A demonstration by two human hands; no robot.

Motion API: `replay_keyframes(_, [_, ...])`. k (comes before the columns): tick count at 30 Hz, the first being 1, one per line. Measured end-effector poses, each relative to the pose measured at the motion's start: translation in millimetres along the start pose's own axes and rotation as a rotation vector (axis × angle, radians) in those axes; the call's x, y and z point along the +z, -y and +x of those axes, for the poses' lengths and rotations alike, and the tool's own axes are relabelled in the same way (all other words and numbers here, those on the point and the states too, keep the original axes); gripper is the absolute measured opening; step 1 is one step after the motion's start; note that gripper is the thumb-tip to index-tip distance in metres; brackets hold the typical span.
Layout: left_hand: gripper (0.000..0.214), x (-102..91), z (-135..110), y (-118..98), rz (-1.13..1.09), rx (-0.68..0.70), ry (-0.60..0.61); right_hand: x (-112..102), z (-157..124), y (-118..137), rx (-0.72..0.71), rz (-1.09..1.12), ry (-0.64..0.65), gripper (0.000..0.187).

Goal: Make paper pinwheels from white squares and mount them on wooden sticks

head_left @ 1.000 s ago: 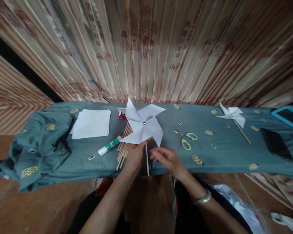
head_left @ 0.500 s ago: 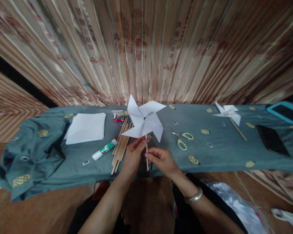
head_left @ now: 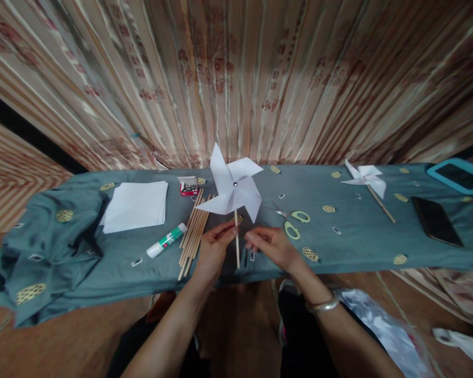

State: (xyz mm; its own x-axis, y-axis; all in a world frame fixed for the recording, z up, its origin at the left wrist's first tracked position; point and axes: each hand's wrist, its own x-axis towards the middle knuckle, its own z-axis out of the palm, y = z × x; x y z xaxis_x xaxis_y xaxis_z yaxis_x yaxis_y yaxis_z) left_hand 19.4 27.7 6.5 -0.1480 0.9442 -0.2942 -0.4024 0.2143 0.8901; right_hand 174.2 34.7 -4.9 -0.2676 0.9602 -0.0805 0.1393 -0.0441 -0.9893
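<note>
My left hand (head_left: 216, 245) is closed on the stick of a white paper pinwheel (head_left: 240, 197), pinching it just below the blades. The pinwheel stands upright above the table, with a small silver pin head at its centre. The thin wooden stick (head_left: 237, 252) runs down past my fingers. Just right of the stick, my right hand (head_left: 271, 245) is off it, fingers loosely bent and nothing visible in them. Beside my left hand lie several wooden sticks (head_left: 194, 231) in a pile. Green-handled scissors (head_left: 291, 220) rest beyond my right hand.
On the grey-green cloth (head_left: 118, 268) are a stack of white paper (head_left: 136, 207), a glue stick (head_left: 166, 240) and a small red box of metal pins (head_left: 188, 186). Farther right lie a second pinwheel (head_left: 368, 178), a black phone (head_left: 436, 220) and a blue-framed device (head_left: 459, 176). A curtain (head_left: 236, 79) hangs behind.
My right hand has let go of the stick and moved slightly right. The pinwheel's blades have turned a little and sit slightly higher; my left hand keeps its hold.
</note>
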Motion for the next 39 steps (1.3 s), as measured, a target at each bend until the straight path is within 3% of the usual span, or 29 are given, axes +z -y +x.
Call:
replay_keyframes(4, [0.029, -0.9, -0.6, 1.8, 0.05, 0.004, 0.022, -26.8, 6.5, 2.6, -0.021, 0.059, -0.296, 0.044])
replay_keyframes(7, [0.029, 0.1, -2.8, 5.0, 0.073, -0.007, 0.037, -31.4, 11.5, 4.8, -0.031, 0.183, -0.378, 0.047])
replay_keyframes(20, [0.029, 4.4, -2.5, 14.9, 0.144, 0.037, 0.07, -16.5, 9.7, 18.4, 0.085, 0.527, -0.276, 0.036])
replay_keyframes(30, [0.028, 4.3, -1.9, 19.8, 0.146, 0.066, 0.086, -5.6, 5.5, 12.8, 0.073, 0.436, -0.172, 0.028])
replay_keyframes(32, [0.028, 3.3, -1.5, 19.4, 0.154, 0.071, 0.102, -6.6, 2.0, 17.4, 0.047, 0.376, -0.09, 0.031])
replay_keyframes(37, [0.026, 1.1, -1.4, 16.1, 0.185, 0.08, 0.11, -22.1, -7.8, 29.9, 0.077, 0.215, 0.256, 0.035])
replay_keyframes(39, [0.026, 1.1, -2.0, 14.8, 0.193, 0.08, 0.101, -32.8, -8.9, 30.2, 0.068, 0.205, 0.251, 0.036])
